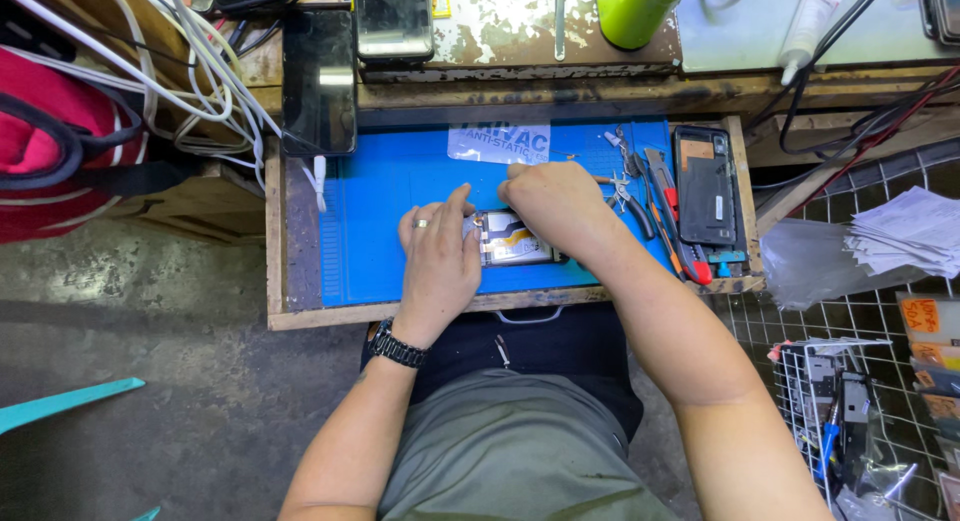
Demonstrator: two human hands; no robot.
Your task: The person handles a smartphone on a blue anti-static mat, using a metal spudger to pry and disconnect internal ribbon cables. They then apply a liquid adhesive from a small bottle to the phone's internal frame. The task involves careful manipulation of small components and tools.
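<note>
Nearest us, a wire basket (800, 381) holds small tools we cannot identify. On the blue mat (370, 221) in the wooden tray (275, 241), our left hand (440, 256) presses flat on the opened phone (515, 241); our right hand (550, 201), fingers curled, hides whatever it pinches. Tweezers (630, 196) and a phone back cover (705, 186) lie beyond.

The left half of the blue mat (370, 231) lies bare, so there is open room from the left hand (440, 256) to the desk (277, 241) rim. Right of the right hand (550, 206) the way is crowded: tweezers (630, 181), a red-handled cutter (675, 221) and a black phone back cover (705, 186) lie side by side. A dark phone (318, 81) overhangs the mat's upper left corner, beside white cables (200, 81).
</note>
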